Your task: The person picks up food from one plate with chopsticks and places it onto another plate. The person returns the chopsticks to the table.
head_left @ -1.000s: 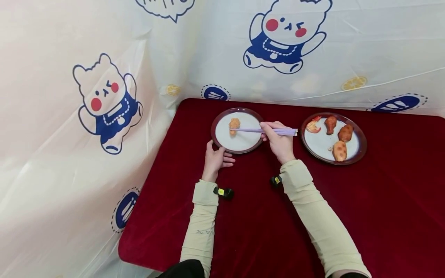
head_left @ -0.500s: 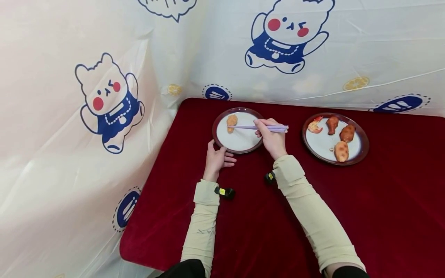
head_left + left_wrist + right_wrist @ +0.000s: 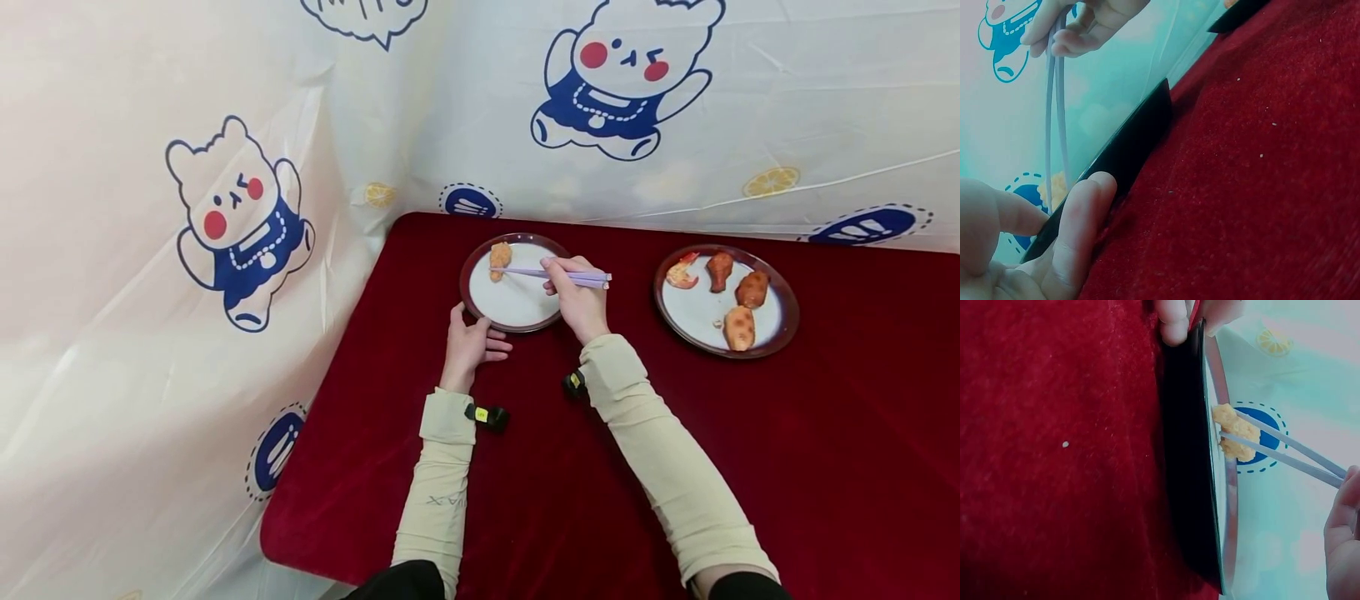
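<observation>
My left hand (image 3: pixel 467 346) pinches the near left rim of a round, brown-rimmed white plate (image 3: pixel 519 310), thumb and fingers on either side of it in the left wrist view. Two pale purple chopsticks (image 3: pixel 525 272) are in the grip of my right hand (image 3: pixel 579 302), which hovers over the plate's right side. Their tips lie on both sides of a golden, crumbed piece of fried food (image 3: pixel 1238 434). This piece sits at the plate's far left part, right at its surface in the right wrist view.
To the right stands a second brown-rimmed plate (image 3: pixel 693 310) bearing a shrimp (image 3: pixel 682 272), a drumstick (image 3: pixel 719 272), a brown roasted piece (image 3: pixel 752 289) and a paler browned piece (image 3: pixel 739 328). A dark red cloth (image 3: pixel 540 492) covers the table. Printed white curtains (image 3: pixel 450 100) hang behind and left.
My right hand and the chopsticks have moved left over the plate. The fried piece has shifted left and away from me across it. My left hand stays at the rim.
</observation>
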`<state>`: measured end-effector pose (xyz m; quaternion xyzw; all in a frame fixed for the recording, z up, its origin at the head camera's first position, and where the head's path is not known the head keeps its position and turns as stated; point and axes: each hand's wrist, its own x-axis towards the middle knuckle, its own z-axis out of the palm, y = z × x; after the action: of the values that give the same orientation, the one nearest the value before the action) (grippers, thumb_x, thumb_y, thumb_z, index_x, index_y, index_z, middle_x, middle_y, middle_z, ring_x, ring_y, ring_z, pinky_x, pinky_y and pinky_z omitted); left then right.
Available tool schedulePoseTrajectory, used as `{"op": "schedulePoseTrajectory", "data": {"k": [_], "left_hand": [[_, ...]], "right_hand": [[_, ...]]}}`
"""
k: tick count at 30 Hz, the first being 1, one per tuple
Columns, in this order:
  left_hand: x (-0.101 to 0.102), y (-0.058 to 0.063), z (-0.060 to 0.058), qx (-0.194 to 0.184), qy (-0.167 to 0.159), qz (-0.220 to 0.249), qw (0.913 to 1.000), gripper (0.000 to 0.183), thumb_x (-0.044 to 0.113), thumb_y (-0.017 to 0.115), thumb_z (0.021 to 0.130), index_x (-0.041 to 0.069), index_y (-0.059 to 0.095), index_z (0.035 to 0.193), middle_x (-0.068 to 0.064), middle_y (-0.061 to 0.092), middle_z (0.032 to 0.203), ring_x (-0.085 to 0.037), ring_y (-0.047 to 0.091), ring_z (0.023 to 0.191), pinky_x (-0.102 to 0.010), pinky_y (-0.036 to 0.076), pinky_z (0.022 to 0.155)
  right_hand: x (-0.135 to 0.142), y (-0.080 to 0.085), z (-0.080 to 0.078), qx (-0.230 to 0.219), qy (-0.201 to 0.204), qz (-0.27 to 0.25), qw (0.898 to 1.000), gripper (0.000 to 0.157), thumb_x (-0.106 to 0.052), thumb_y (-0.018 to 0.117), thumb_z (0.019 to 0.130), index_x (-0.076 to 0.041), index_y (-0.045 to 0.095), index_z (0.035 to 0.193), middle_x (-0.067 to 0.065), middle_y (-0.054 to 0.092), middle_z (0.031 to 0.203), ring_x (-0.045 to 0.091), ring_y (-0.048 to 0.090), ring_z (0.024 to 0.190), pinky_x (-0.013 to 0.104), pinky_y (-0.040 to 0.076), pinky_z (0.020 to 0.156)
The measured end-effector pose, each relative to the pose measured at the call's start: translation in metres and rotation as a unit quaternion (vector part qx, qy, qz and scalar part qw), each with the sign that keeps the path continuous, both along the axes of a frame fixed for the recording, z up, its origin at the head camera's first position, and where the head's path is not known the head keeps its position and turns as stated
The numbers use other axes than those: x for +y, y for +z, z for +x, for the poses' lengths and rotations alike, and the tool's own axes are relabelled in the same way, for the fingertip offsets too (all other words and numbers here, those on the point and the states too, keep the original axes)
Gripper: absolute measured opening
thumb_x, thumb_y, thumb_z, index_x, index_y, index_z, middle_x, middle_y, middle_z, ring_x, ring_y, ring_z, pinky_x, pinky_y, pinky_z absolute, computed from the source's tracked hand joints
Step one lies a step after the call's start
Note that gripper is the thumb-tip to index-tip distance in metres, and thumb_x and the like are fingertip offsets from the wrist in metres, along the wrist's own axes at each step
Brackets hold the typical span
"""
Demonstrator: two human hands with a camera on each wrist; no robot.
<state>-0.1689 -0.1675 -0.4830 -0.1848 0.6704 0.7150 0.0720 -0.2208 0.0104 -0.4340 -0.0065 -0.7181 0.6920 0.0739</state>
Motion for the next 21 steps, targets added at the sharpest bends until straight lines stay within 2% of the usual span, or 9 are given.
{"op": "schedulePoseTrajectory", "data": {"k": [7, 11, 18, 21], "left_hand": [[0.001, 0.0, 0.0, -0.006, 0.001, -0.004, 1.0, 0.063, 0.019, 0.046, 0.101, 0.023, 0.012, 0.154, -0.02, 0.069, 0.092, -0.023, 0.071, 0.061, -0.039, 0.062, 0.062], [0.001, 0.0, 0.0, -0.005, 0.002, -0.004, 1.0, 0.064, 0.019, 0.046, 0.1, 0.023, 0.012, 0.154, -0.02, 0.069, 0.092, -0.023, 0.071, 0.062, -0.039, 0.062, 0.062], [0.002, 0.001, 0.0, -0.002, 0.003, -0.002, 1.0, 0.063, 0.017, 0.046, 0.1, 0.022, 0.013, 0.153, -0.019, 0.069, 0.089, -0.022, 0.071, 0.06, -0.038, 0.062, 0.059], [0.002, 0.002, 0.0, -0.003, 0.004, -0.001, 1.0, 0.064, 0.016, 0.046, 0.1, 0.021, 0.012, 0.154, -0.019, 0.069, 0.088, -0.022, 0.07, 0.059, -0.038, 0.062, 0.059]], "right_hand": [[-0.006, 0.002, -0.001, -0.005, -0.002, 0.011, 1.0, 0.032, -0.027, 0.07, 0.09, 0.001, 0.075, 0.103, -0.003, 0.055, 0.079, 0.0, 0.062, 0.061, 0.016, 0.054, 0.058], [-0.008, 0.002, -0.002, -0.008, -0.003, 0.02, 1.0, 0.032, -0.03, 0.069, 0.09, -0.001, 0.075, 0.104, -0.003, 0.056, 0.08, 0.0, 0.062, 0.061, 0.022, 0.057, 0.061], [-0.01, 0.002, -0.003, -0.011, -0.01, 0.02, 1.0, 0.031, -0.03, 0.068, 0.09, -0.002, 0.075, 0.103, -0.002, 0.058, 0.082, 0.0, 0.062, 0.061, 0.023, 0.057, 0.061], [-0.011, 0.001, -0.004, -0.009, -0.014, 0.03, 0.999, 0.031, -0.03, 0.068, 0.091, -0.002, 0.076, 0.103, -0.002, 0.058, 0.083, -0.001, 0.062, 0.062, 0.029, 0.059, 0.064]]}}
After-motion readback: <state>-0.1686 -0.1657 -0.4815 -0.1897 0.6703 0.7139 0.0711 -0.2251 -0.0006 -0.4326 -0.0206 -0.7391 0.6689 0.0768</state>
